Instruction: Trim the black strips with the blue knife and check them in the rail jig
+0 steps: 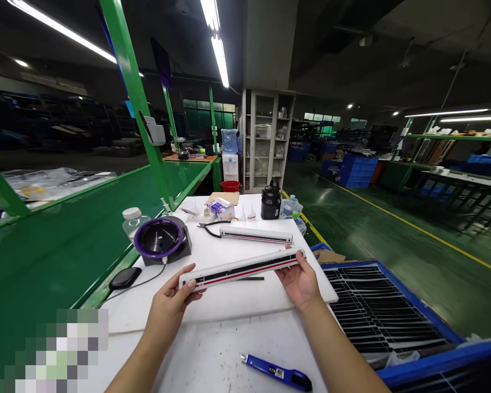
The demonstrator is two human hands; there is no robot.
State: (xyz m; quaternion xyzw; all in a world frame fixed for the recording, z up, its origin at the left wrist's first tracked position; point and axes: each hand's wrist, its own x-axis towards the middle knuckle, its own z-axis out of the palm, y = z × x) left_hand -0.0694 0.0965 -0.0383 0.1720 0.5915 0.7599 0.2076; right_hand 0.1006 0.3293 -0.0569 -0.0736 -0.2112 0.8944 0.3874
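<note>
A long white bar [241, 269] with a black strip and a red line is held up above the white foam sheet [237, 305], its right end higher than its left. My left hand [172, 300] grips the left end, thumb on the front face. Around the right end are the fingers of my right hand [299, 277], thumb near the top corner. A similar white bar [256, 235] lies on the sheet beyond. Below the held bar, a thin dark strip [251, 279] shows partly. Nearer the front edge lies a blue utility knife [276, 372].
Pliers [213, 226], a black jug [270, 202] and a clear jar [134, 221] stand or lie at the back. On the left are a purple-rimmed black bowl [159, 238] and a black oval object [125, 278]. A blue crate [417, 303] of dark strips is at the right.
</note>
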